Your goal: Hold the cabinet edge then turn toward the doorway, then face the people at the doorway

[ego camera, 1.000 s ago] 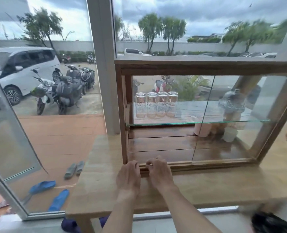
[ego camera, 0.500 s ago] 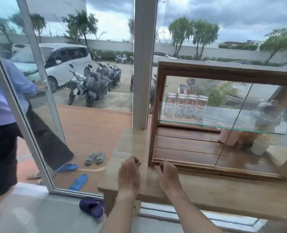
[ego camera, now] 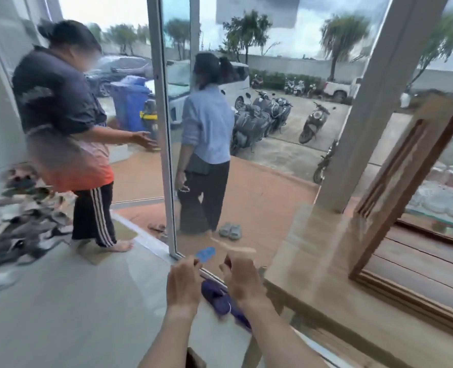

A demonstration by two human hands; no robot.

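Head view, blurred by motion: your left hand (ego camera: 184,284) hangs in the air with its fingers curled in loosely and nothing in it that the frame shows. Your right hand (ego camera: 240,281) is just beside it, level with it, fingers curled inward too; whether they pinch anything you cannot tell from this blur. Both hands are off the pale wooden bench top (ego camera: 313,264), which lies just right of your right hand. On that bench stands the brown wooden glass-fronted cabinet (ego camera: 395,187), its left post tilted in the frame and well apart from your fingers. Below and between your hands, a dark purple slipper (ego camera: 217,297) lies on the grey tiled floor (ego camera: 73,301), by the sliding door's white aluminium frame (ego camera: 164,134). Beyond your fingertips, a blue sandal (ego camera: 206,253) shows through the glass. At the left, a person in a dark shirt and striped trousers (ego camera: 68,123) stands barefoot in the doorway, and a person in a light blue shirt (ego camera: 206,139) stands outside on the reddish paving.
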